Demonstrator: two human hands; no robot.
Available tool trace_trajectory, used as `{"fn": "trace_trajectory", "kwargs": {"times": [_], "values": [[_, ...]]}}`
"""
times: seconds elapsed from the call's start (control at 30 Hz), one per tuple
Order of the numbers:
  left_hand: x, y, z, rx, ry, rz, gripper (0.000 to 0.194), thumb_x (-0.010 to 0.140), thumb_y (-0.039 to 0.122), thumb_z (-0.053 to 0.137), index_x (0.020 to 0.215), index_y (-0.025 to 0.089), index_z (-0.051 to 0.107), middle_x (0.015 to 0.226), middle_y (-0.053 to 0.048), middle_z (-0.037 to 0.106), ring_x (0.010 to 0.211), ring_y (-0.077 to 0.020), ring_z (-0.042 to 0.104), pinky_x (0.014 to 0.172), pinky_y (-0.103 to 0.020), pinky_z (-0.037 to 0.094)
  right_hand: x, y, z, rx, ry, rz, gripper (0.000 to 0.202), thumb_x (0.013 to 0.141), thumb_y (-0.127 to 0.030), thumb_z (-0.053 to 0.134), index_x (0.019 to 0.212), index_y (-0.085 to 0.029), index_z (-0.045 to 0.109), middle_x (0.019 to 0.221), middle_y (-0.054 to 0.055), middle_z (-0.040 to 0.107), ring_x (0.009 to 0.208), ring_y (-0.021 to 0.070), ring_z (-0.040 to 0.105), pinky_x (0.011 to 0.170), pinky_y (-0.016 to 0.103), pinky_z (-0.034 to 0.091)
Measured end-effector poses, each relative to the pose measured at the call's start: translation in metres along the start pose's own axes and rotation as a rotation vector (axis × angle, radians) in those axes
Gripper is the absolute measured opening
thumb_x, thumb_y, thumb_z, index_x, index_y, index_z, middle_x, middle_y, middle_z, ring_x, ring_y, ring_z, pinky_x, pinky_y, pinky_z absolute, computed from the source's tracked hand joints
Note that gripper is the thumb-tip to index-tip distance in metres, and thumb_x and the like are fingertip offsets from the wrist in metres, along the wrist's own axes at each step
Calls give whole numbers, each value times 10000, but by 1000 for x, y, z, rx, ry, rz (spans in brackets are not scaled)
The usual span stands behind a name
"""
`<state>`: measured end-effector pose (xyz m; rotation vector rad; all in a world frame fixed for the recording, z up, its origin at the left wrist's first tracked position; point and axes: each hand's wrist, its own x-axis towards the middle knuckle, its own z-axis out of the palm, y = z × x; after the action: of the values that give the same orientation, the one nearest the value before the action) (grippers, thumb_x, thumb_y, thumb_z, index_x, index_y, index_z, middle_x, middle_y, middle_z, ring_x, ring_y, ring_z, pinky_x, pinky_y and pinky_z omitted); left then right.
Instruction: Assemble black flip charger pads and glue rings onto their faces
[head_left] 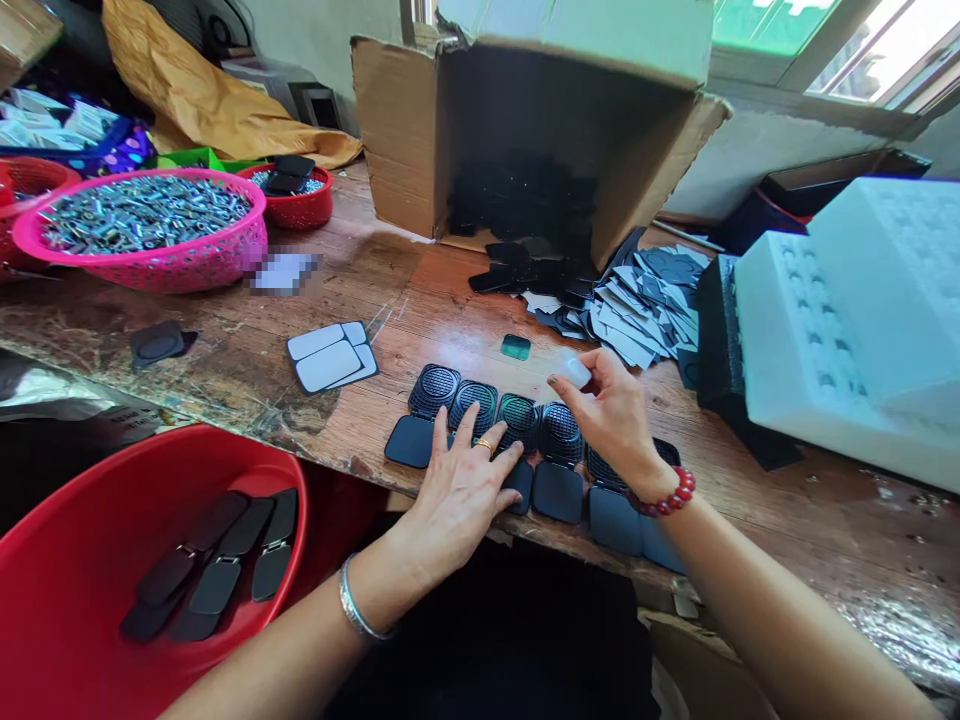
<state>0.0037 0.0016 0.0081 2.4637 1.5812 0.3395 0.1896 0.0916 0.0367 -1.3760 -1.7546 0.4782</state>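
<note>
A row of black hinged cases lies opened flat along the table's near edge, with round ribbed grids on their far halves. My left hand rests on the cases at the row's left part, fingers spread, covering some of them. Just above the row, my right hand pinches a small whitish translucent piece between thumb and fingers; its exact kind is unclear. A small dark green rounded square lies on the table beyond the row. My right forearm hides part of the cases at the right end.
A cardboard box on its side spills black pieces beside a pile of grey and black sheets. White foam trays stand right. A pink basket holds metal parts. White-faced cards lie left; a red tub holds black cases.
</note>
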Motion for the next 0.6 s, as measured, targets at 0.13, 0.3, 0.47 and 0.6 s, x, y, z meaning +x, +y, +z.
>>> {"fn": "trace_trajectory", "kwargs": {"times": [0.13,0.3,0.47,0.6], "values": [[1,0,0,-23,-13,-5,516,858,463,694,1336,293,602,1448,-94,553,1454,-414,286,1145,-716,165,-9,-2,-10,-23,-64,13,199,779,-358,649,747,-222,507,614,-41,480,543,118,405,520,289,322],[1,3,-3,-7,-14,-58,536,813,442,748,1319,319,624,1488,-171,465,1453,-430,281,1147,-689,186,-17,-8,-2,58,-140,23,190,799,-361,648,764,-223,521,635,-38,504,562,121,428,536,286,336],[1,4,-3,2,5,-60,536,808,434,753,1317,323,626,1460,-169,476,1435,-421,312,1149,-681,197,-12,-17,19,109,-107,-38,167,803,-328,635,764,-224,510,655,-36,515,573,120,454,543,278,358],[2,3,-3,4,0,-55,532,807,448,750,1310,325,630,1438,-158,498,1428,-419,320,1141,-690,201,0,-15,28,63,-43,-96,171,787,-308,636,757,-229,488,646,-38,507,564,119,427,544,274,352]]}}
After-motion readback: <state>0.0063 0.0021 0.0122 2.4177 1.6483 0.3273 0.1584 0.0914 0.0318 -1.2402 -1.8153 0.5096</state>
